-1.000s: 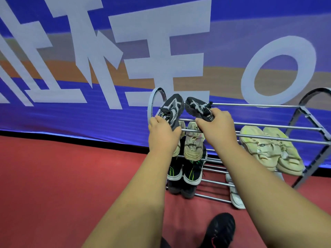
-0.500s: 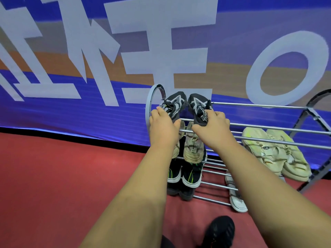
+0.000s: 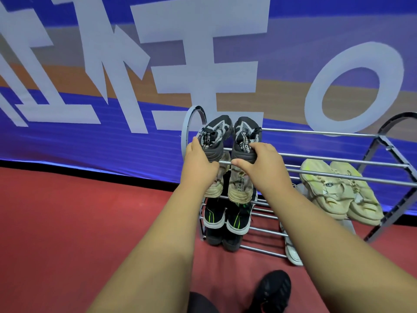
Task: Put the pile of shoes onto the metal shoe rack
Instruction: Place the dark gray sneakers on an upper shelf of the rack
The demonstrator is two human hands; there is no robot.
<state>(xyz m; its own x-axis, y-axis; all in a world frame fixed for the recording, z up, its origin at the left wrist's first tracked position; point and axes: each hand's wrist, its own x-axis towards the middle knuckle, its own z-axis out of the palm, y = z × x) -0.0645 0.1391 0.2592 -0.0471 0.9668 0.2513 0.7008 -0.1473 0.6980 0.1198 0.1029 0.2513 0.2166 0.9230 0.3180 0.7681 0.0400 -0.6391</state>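
Two black-and-grey sneakers stand side by side on the top tier of the metal shoe rack [image 3: 327, 133], at its left end, toes toward the wall. My left hand [image 3: 199, 162] grips the heel of the left sneaker [image 3: 215, 135]. My right hand [image 3: 259, 164] grips the heel of the right sneaker [image 3: 246, 136]. Below them sit a beige pair [image 3: 239, 186] on the second tier and a black pair with green stripes [image 3: 225, 219] on a lower tier.
A pale yellow pair [image 3: 338, 190] lies on the second tier at the right. A white shoe [image 3: 291, 249] rests low in the rack. A blue banner wall [image 3: 90, 109] stands right behind the rack. My black shoe [image 3: 273, 290] stands on the red floor [image 3: 67, 222].
Both sneakers have turned from splayed to straight and parallel, and have settled lower on the top rails. My hands slid down to their heels.
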